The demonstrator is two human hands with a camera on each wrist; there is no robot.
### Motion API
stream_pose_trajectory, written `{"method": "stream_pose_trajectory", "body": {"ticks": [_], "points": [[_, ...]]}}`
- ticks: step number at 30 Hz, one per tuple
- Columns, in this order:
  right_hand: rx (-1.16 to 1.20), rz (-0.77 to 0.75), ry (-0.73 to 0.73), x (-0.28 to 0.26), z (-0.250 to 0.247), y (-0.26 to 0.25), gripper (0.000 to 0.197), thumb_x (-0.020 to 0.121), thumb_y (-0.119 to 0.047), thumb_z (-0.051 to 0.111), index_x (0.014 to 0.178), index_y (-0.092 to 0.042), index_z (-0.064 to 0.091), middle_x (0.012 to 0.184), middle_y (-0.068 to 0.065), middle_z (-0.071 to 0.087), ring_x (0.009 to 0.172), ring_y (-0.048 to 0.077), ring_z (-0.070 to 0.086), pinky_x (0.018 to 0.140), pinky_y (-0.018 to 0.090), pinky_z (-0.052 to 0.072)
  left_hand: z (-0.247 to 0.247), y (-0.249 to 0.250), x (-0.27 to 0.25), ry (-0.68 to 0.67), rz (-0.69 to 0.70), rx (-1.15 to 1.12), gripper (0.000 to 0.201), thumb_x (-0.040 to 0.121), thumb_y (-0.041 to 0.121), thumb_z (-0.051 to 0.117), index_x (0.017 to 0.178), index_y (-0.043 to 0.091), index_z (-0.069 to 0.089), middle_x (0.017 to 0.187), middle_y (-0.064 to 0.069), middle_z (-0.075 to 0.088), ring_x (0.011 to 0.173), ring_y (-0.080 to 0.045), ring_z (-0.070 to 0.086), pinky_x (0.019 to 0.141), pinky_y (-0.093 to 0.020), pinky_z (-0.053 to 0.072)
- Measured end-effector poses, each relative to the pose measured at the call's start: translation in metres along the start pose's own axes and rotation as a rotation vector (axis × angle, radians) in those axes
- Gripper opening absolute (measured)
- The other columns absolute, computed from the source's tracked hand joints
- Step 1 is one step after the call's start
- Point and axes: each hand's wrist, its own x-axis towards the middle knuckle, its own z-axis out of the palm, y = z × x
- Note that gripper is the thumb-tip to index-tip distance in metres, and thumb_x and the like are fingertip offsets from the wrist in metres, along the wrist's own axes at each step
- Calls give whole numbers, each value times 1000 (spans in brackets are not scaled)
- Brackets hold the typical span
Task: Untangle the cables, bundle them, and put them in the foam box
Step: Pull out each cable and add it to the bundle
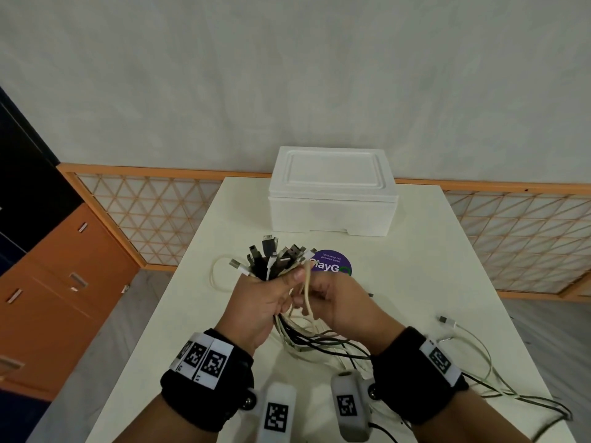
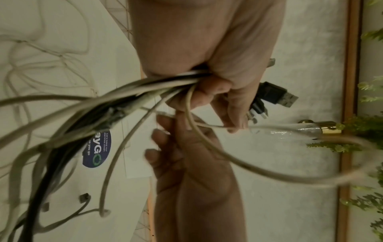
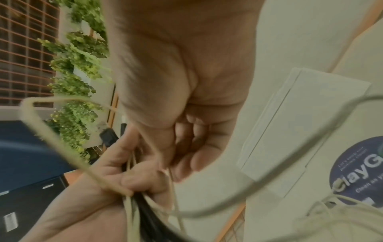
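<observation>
My left hand (image 1: 265,298) grips a bunch of black and white cables (image 1: 271,260) just below their plugs, which fan out above my fist. Its fist (image 2: 217,85) shows from below in the left wrist view, with the cables (image 2: 124,96) trailing out. My right hand (image 1: 332,298) pinches one cream cable (image 1: 307,292) beside the bunch; in the right wrist view its curled fingers (image 3: 192,147) close on that strand. Loose cable tails (image 1: 473,362) run down across the white table (image 1: 415,266). The white foam box (image 1: 332,190) stands at the table's far end, lid on.
A round purple sticker (image 1: 335,265) lies on the table just beyond my hands. A cream cable loop (image 1: 217,273) lies left of them. Orange drawers (image 1: 64,282) stand to the left, and a lattice screen (image 1: 153,212) runs behind the table.
</observation>
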Motion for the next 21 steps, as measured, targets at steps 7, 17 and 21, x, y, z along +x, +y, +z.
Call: {"method": "stream_pose_trajectory", "body": {"ticks": [7,17,21], "points": [[372,-208,573,-3,-20,-31,9,90,-5,58,89,-13,62,79,1,69,60,12,59,57,24,50,-16,-25,5,54,-130,215,12,78,3,72,86,12,74,84,-8,75,46,-14,34,43,-22,23],[88,-327,493,-3,-21,-33,23,95,-26,48,88,-25,71,90,-2,70,82,14,68,75,29,55,-17,-35,15,-19,-147,260,14,78,1,73,82,14,74,71,-4,69,42,-9,30,45,-23,19],[392,-435,604,-14,-34,-64,22,99,-24,40,85,-24,58,67,5,59,59,18,61,59,34,55,-28,-51,23,128,-193,493,12,75,6,78,80,14,71,56,4,60,42,-7,43,39,-16,32]]}}
